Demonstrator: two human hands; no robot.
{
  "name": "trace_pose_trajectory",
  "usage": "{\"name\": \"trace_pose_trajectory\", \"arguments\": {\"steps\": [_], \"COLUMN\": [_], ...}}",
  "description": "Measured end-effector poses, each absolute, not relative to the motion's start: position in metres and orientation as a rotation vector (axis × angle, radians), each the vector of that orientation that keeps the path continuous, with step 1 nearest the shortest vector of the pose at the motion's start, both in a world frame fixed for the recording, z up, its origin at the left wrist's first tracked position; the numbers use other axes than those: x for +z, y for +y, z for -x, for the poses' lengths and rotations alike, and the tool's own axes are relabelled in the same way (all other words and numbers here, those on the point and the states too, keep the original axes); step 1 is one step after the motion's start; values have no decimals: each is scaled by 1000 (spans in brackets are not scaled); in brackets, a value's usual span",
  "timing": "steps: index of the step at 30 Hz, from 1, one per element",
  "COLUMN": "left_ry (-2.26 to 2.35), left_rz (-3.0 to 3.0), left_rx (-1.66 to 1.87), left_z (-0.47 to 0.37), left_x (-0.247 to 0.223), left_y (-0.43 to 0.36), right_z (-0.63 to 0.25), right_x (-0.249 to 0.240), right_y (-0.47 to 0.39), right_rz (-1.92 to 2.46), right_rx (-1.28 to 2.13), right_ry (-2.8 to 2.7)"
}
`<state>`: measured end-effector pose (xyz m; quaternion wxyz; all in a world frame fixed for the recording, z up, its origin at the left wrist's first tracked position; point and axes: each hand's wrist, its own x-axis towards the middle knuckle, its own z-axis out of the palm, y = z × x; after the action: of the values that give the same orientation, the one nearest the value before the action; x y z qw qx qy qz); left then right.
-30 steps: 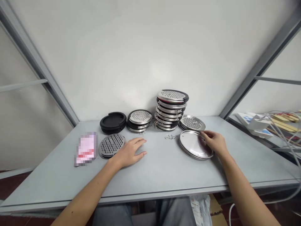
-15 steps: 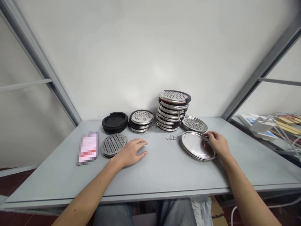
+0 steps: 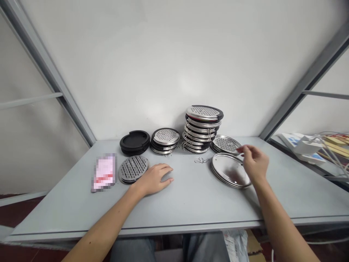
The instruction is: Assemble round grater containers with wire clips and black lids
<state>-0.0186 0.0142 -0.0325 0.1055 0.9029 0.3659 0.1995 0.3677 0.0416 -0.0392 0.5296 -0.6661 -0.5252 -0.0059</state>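
Note:
My left hand (image 3: 156, 178) rests on the grey table with its fingers apart and nothing in it, just right of a stack of round slotted grey plates (image 3: 133, 168). Above the right edge of a stack of shiny round metal trays (image 3: 229, 169) is my right hand (image 3: 254, 160), its thumb and fingers pinched together. Whatever the pinch holds, if anything, is too small to make out. Behind that hand lie perforated metal discs (image 3: 225, 144). Thin wire clips (image 3: 201, 160) lie left of the trays.
Along the wall stand black round rings (image 3: 135, 142), a short stack of perforated discs with black rims (image 3: 165, 137) and a tall stack of them (image 3: 204, 112). A blurred pink packet (image 3: 104, 171) lies at the left. White boxes (image 3: 305, 145) sit beyond the right frame.
My right hand has lifted off the rim of the metal trays and moved slightly up and right. My left hand keeps its place. The view has shifted a little.

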Motion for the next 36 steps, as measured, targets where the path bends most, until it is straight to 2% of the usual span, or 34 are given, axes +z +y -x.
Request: {"name": "trace_pose_trajectory", "arguments": {"steps": [7,15,23,36], "left_ry": [1044,1106,1099,1301], "left_rz": [-2629,-2592,-2575,-2562], "left_rx": [662,960,986,1133], "left_z": [18,21,20,24], "left_x": [-37,-39,-38,-25], "left_y": [17,24,23,38], "right_z": [-236,-211,-207,-212], "right_x": [-6,-37,-56,-57], "right_y": [56,74,67,73], "right_rz": [1003,977,1055,1006], "right_rx": [191,200,274,363], "right_ry": [-2302,-2366,-2468,-2462]}}
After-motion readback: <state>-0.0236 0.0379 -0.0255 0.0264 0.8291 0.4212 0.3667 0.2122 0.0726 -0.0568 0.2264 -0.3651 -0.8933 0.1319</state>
